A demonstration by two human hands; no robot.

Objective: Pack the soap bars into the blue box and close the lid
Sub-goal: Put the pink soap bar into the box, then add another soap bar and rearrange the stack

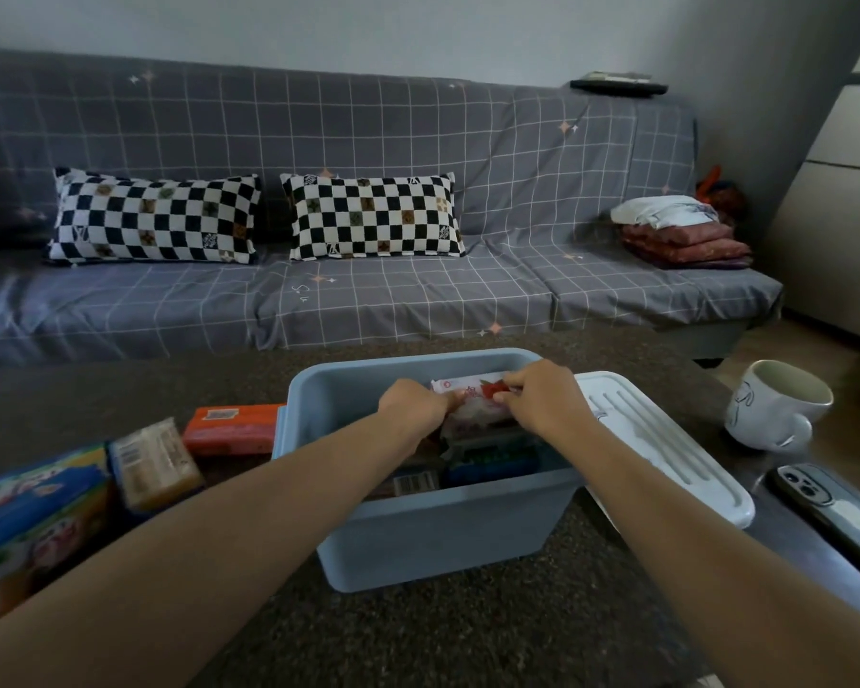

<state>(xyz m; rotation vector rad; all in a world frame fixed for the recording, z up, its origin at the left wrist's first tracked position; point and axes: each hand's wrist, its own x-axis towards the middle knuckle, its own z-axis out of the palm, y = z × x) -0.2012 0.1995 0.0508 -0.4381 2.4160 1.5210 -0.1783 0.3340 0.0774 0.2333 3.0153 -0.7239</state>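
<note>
Down inside the blue box (433, 533), both hands pinch the same white-and-red soap packet (472, 404): the left hand (413, 407) has its fingers curled onto the packet's left edge, and the right hand (542, 397) closes thumb and fingers on its upper right edge. The packet lies between the two hands, tilted, at the top of the box's contents and near the far wall. Under it other wrapped bars show, one dark blue-green (492, 461) and one with a barcode label (410, 484). Both forearms reach in over the near rim. The box stands open on a dark speckled table (418, 638). Its white lid (666, 449) lies flat just to the right, touching the box's side. Left of the box, an orange soap bar (232, 429) rests against its wall; farther left lie a yellow bar in clear wrap (152, 469) and a colourful blue-and-green pack (36, 513). Right of the lid stand a white mug (775, 409) and a phone (830, 513).
</note>
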